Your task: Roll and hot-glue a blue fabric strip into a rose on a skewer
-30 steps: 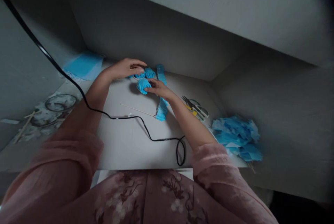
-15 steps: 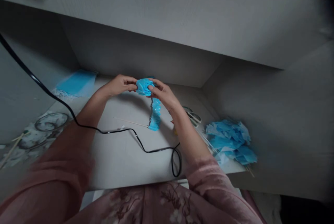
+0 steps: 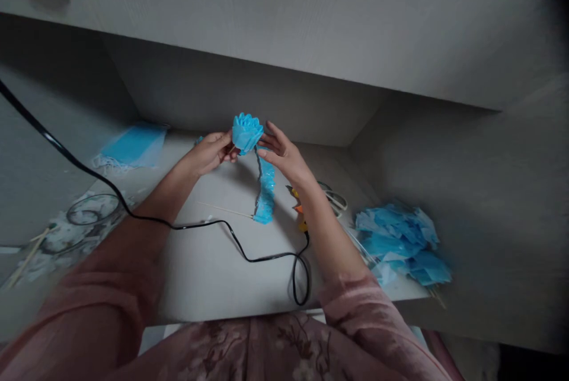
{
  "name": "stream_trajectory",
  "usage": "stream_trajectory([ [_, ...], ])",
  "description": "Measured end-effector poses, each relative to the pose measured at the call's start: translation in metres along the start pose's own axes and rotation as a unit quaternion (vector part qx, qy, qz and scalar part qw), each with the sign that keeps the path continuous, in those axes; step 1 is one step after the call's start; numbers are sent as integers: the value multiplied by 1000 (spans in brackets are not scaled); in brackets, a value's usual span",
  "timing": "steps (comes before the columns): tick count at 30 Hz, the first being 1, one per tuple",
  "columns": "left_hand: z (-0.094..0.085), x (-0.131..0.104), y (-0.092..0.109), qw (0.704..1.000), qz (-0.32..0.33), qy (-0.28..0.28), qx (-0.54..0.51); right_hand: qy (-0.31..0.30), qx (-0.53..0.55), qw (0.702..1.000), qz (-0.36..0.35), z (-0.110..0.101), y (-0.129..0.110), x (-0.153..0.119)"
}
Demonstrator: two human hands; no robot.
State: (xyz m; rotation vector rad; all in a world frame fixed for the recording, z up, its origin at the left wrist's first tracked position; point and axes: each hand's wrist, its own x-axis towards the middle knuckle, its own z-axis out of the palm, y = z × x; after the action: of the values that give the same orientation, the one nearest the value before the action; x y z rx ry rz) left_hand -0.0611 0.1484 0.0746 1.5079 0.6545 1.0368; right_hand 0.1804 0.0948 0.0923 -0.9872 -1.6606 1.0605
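A ruffled blue flower stands upright above the table, its petals facing up. My left hand pinches it low on its left side, at a thin stick below the petals. At the flower's right side is my right hand, fingers apart, the fingertips close to the petals; whether they touch is hard to tell. Below the hands a gathered blue strip lies on the table, with a thin stick reaching left from its lower end.
A black cable crosses the front of the table. Blue sheets lie at the back left, a wire coil and white scraps at the left. Scissors, an orange-yellow tool and crumpled blue pieces are at the right.
The flower has been raised and turned upright. My left hand has shifted right to its base, and my right hand has opened and let go of the petals.
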Motion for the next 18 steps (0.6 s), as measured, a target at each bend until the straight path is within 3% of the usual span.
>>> stream_trajectory([
  [9,17,-3,-18,996,-60,-51,-37,3,-16,1000,-14,19,-10,-4],
  [15,10,-1,-16,998,-4,-61,28,22,-137,987,-79,17,-37,-21],
  [18,5,0,-11,992,34,-73,101,-1,-167,979,-117,15,-49,-29],
])
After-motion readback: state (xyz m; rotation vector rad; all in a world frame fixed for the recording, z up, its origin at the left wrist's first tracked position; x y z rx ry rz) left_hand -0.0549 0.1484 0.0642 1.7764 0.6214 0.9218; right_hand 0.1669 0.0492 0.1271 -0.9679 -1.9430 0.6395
